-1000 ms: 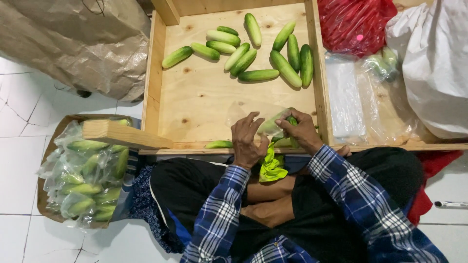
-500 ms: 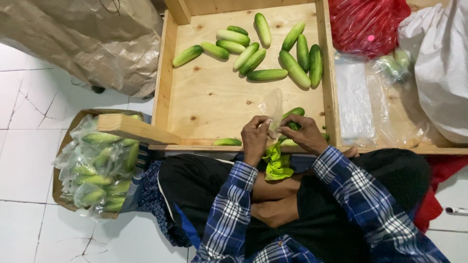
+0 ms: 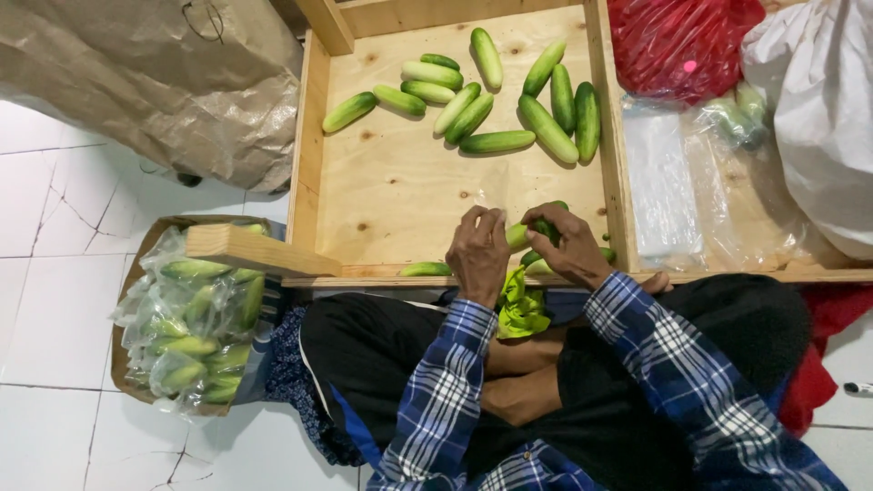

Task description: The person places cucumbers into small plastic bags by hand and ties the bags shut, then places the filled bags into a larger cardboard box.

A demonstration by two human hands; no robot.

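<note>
Person sitting cross-legged in a blue plaid shirt (image 3: 436,409), a yellow-green cloth (image 3: 522,307) lying in the lap. Left hand (image 3: 479,255) curling fingers around one end of a cucumber (image 3: 516,236); right hand (image 3: 571,247) pinching the other, darker end together with clear film (probably a bag, hard to tell). That cucumber is lying at the near edge of the wooden tray (image 3: 400,200), long axis roughly left-right, right end tilting slightly away. One loose cucumber (image 3: 426,269) is resting against the tray's near rail, also left-right. At the person's left, a cardboard box (image 3: 127,382) is holding clear bags of cucumbers (image 3: 195,318). Farther in the tray, a pile of cucumbers (image 3: 491,100) is lying mostly diagonal. Right of the tray, clear plastic bags (image 3: 664,191) are stacked flat, with a red bag (image 3: 677,45) and white sack (image 3: 818,118) beyond. Brown paper sack (image 3: 145,82) sitting far left.
</note>
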